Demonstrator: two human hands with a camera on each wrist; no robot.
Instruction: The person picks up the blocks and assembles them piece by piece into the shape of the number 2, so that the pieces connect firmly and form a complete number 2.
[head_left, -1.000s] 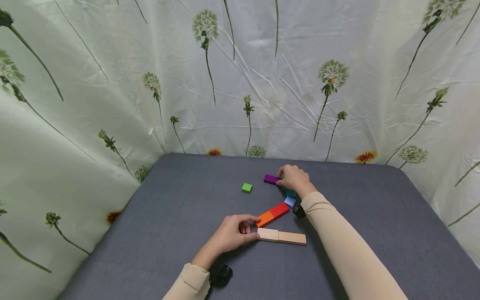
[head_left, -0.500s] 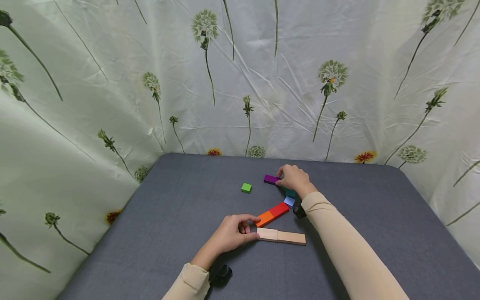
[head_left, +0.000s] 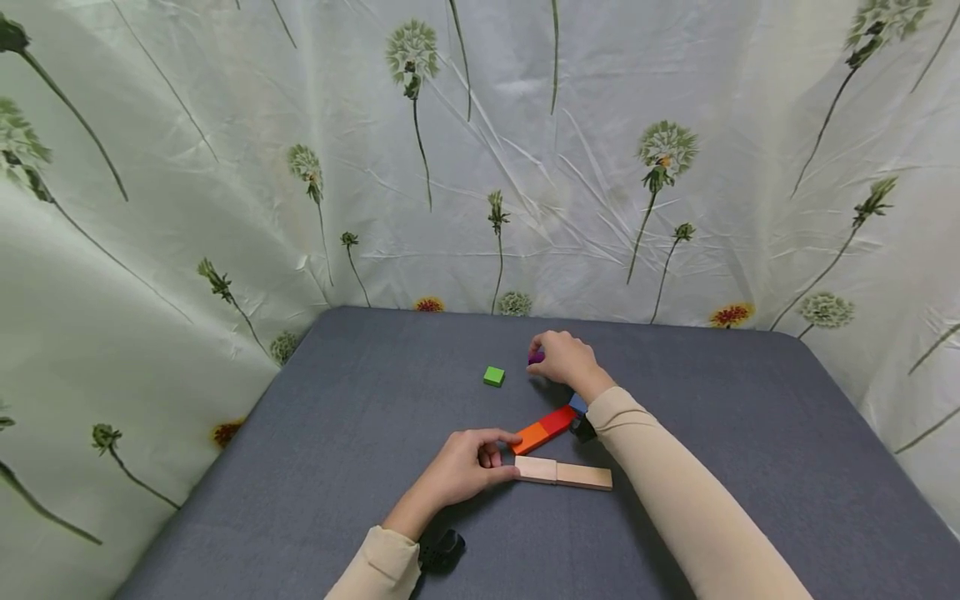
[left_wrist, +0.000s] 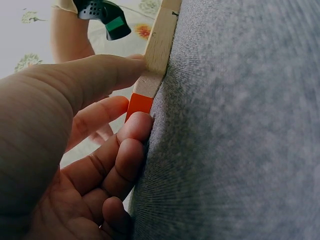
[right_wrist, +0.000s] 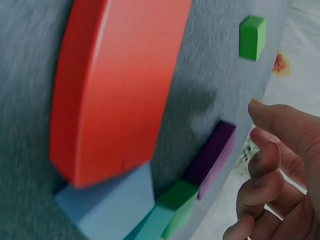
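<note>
My left hand (head_left: 457,471) rests at the left ends of an orange block (head_left: 531,437) and a pale wooden block (head_left: 536,469), pinching across both with thumb and index finger. The left wrist view shows the thumb along the wood (left_wrist: 156,55) and fingertips at the orange end. My right hand (head_left: 566,360) hovers over a purple block (head_left: 536,357), which shows between its fingers in the head view. In the right wrist view its fingers are loosely curled and hold nothing, apart from the purple block (right_wrist: 212,152). A small light green block (head_left: 493,376) lies just left of it.
A red block (head_left: 557,422) continues the orange one, then a blue block (head_left: 577,403). Teal (right_wrist: 150,222) and dark green (right_wrist: 179,200) blocks link on to the purple one. A second wooden block (head_left: 585,477) extends rightward. Patterned cloth (head_left: 480,167) hangs behind the grey table (head_left: 390,400).
My right hand has let go at the purple block's right end and moved left over it, toward the light green block. My left hand has stayed in place.
</note>
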